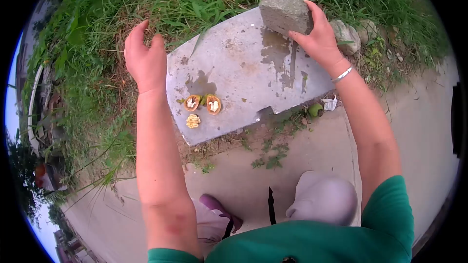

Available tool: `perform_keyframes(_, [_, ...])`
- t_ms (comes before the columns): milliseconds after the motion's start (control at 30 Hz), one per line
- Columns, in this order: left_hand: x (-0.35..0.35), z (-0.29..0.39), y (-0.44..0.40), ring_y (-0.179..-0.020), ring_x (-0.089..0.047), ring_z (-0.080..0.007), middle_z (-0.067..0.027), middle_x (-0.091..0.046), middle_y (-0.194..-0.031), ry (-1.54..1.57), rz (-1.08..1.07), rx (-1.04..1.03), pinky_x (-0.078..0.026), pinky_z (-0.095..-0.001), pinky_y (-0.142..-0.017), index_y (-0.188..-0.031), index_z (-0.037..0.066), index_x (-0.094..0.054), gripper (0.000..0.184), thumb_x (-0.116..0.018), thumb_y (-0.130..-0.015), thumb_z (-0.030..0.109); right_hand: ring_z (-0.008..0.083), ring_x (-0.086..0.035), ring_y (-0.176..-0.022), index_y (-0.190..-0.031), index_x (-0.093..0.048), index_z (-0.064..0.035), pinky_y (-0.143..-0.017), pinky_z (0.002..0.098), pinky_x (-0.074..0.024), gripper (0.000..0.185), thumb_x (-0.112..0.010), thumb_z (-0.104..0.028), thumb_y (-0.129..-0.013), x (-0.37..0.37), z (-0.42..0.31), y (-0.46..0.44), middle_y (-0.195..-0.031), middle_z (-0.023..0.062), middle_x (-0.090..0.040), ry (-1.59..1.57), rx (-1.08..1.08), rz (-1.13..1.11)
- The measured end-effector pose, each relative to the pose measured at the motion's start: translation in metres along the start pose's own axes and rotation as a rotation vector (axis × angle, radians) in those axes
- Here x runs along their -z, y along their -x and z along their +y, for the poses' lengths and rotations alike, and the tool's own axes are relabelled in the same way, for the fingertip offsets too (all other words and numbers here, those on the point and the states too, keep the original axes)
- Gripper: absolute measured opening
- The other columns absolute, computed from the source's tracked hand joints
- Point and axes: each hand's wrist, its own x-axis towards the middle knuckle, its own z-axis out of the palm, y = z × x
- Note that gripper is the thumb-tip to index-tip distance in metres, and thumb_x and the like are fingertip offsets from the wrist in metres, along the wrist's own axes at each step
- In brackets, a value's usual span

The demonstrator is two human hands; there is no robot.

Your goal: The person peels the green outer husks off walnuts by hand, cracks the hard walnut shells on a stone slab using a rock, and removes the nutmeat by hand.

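My right hand (319, 36) grips the right end of a rough grey stone block (285, 10), thumb at the front and fingers behind. The block is tilted at the far edge of a pale stone slab (234, 63); whether it rests there or is lifted I cannot tell. To the left of the slab, my left hand (145, 61) is raised with nothing in it, thumb and fingers apart. Two opened walnut halves (213, 104) with green husk lie on the slab's near left part. A bare walnut kernel (193, 121) sits just below them.
Dark wet patches (275, 53) mark the slab. Tall grass (204, 0) grows behind it and to the left. Rounded stones (345, 36) lie past my right hand. By the near right edge are a green fruit (315, 110) and a white scrap (330, 103). Concrete paving (317, 151) runs in front.
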Motion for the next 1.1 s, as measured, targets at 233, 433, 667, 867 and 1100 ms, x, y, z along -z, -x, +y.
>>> perform_keyframes(233, [0.007,0.113,0.071,-0.061,-0.041,-0.0026,0.0029,-0.051,-0.085,0.464,-0.319,-0.114,-0.038,-0.0169,-0.057,-0.106,0.008,-0.061,0.035,-0.058,-0.075,-0.007,0.0230,-0.057,-0.092,-0.115,-0.048,-0.0068,-0.082,0.0316,-0.0460,0.053,-0.072,-0.023,-0.071,0.073,0.041,0.039,-0.098,0.0116,-0.058,-0.051,0.014,0.345])
perform_keyframes(433, [0.001,0.140,0.165,-0.076,-0.058,-0.0179,-0.0091,-0.058,-0.101,0.486,-0.778,-0.417,-0.049,-0.0252,-0.063,-0.098,0.006,-0.060,0.030,-0.060,-0.071,-0.006,0.0251,-0.061,-0.083,-0.100,-0.060,-0.0068,-0.073,0.0335,-0.0492,0.029,-0.065,-0.017,-0.073,0.069,0.083,0.203,-0.095,0.0103,-0.059,0.260,-0.507,-0.509])
perform_keyframes(667, [-0.021,0.127,0.234,-0.074,-0.061,-0.0247,-0.0095,-0.059,-0.098,0.432,-1.127,-0.298,-0.050,-0.0315,-0.065,-0.097,0.006,-0.059,0.022,-0.060,-0.075,0.005,0.0322,-0.055,-0.095,-0.116,-0.049,-0.0096,-0.081,0.0398,-0.0459,0.051,-0.067,-0.018,-0.070,0.008,0.083,0.229,-0.119,0.0139,-0.046,0.402,-0.333,-0.887])
perform_keyframes(867, [-0.039,0.134,0.240,-0.081,-0.060,-0.0262,-0.0108,-0.055,-0.107,0.438,-1.082,-0.232,-0.050,-0.0336,-0.069,-0.110,0.009,-0.053,0.039,-0.063,-0.072,0.008,0.0191,-0.054,-0.099,-0.124,-0.042,-0.0023,-0.080,0.0310,-0.0458,0.054,-0.063,-0.019,-0.077,0.033,0.068,0.229,-0.113,0.0104,-0.054,-0.671,-1.026,-0.469])
perform_keyframes(1100, [-0.037,0.171,0.210,-0.097,-0.052,-0.0305,-0.0098,-0.049,-0.113,0.487,-1.106,-0.411,-0.046,-0.0363,-0.081,-0.115,0.013,-0.051,0.052,-0.070,-0.065,0.013,0.0135,-0.051,-0.097,-0.129,-0.033,-0.0033,-0.083,0.0284,-0.0439,0.065,-0.067,-0.007,-0.073,0.086,-0.002,0.193,-0.111,0.0088,-0.052,-1.076,-0.814,-0.558])
